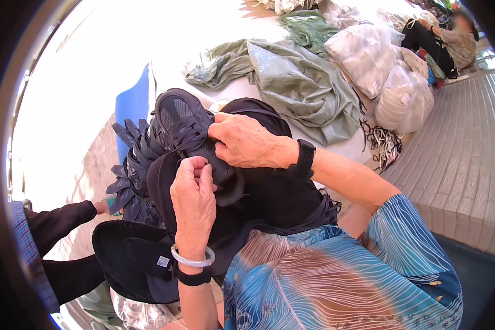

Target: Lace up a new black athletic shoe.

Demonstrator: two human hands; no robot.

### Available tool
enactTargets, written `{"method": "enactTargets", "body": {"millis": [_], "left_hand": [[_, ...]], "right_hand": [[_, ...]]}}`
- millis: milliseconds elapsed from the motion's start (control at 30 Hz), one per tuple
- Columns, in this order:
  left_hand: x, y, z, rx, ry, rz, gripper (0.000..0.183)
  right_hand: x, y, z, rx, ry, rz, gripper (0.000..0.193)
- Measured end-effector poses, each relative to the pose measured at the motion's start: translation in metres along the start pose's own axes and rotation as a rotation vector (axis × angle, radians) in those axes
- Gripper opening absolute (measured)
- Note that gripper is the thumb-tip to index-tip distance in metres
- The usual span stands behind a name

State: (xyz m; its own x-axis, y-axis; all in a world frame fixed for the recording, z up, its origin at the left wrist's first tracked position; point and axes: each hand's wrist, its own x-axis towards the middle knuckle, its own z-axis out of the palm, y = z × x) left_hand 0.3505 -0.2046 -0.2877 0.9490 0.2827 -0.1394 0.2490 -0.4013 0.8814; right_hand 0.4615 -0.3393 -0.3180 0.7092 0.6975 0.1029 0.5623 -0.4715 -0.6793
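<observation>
Left hand [194, 190] pinched, on what I can't tell; right hand [250, 140] fingers grip black sneaker [176, 115], mid-frame. Grey-green sack [308, 91] upper centre, plastic bag [366, 55] upper right.

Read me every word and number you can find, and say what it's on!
No words or numbers are readable.
White label on the black piece, lower left: too small.
White sticker on the upper plastic bag: too small.
White sticker on the lower plastic bag: too small.
Black shoe: no readable text.
</observation>
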Motion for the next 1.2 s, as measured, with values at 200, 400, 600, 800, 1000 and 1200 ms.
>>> {"method": "enactTargets", "body": {"millis": [200,400,600,800,1000,1200], "left_hand": [[0.017,0.006,0.003,0.261,0.053,0.142,0.019],[0.027,0.006,0.012,0.555,0.089,0.252,0.021],[0.031,0.012,0.016,0.564,0.068,0.265,0.014],[0.03,0.01,0.01,0.467,0.147,0.346,0.01],[-0.035,0.053,-0.023,-0.017,-0.155,0.105,0.005],[-0.07,0.067,-0.022,-0.303,-0.502,0.203,0.009]], "right_hand": [[-0.002,0.0,-0.001,0.086,0.006,-0.024,0.014],[0.0,0.012,-0.003,0.176,0.005,-0.124,0.014],[-0.002,0.007,0.001,0.142,0.023,-0.049,0.013],[-0.008,-0.005,-0.007,0.108,0.036,-0.03,0.021],[-0.047,-0.027,-0.029,0.098,0.095,-0.318,0.037],[-0.054,-0.041,-0.016,0.071,-0.094,-0.553,0.024]]}}
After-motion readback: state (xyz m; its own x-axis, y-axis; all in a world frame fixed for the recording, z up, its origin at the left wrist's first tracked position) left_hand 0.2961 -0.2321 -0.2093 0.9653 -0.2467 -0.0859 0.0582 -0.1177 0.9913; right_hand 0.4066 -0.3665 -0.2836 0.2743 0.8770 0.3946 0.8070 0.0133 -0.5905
